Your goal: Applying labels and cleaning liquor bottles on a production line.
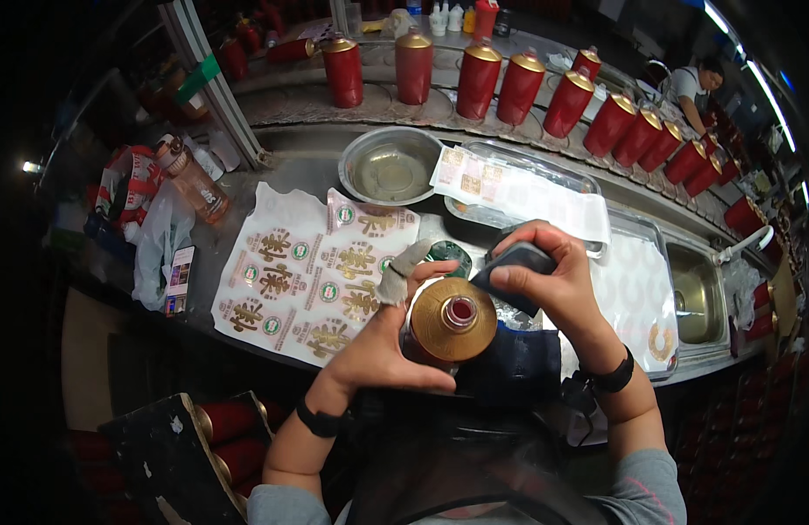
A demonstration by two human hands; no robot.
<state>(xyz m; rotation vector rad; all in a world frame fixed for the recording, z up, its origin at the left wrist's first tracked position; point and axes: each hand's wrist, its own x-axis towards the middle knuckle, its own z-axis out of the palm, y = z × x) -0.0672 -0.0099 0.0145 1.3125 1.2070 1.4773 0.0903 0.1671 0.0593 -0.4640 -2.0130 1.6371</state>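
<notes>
My left hand is wrapped round a bottle with a gold shoulder and a short open neck, seen from above. A pale grey cover sits on one of its fingers. Between thumb and fingers my right hand grips a dark grey flat pad, close beside the bottle's far right side. Whether the pad touches the bottle is hidden. Just beyond lies a green glass-like item. Left of the bottle, sheets of gold-lettered decals lie on the metal table.
A metal bowl with liquid stands behind the sheets. Trays and more decal paper lie to the right, before a sink. Red bottles line a conveyor at the back. A phone lies left; a co-worker sits far right.
</notes>
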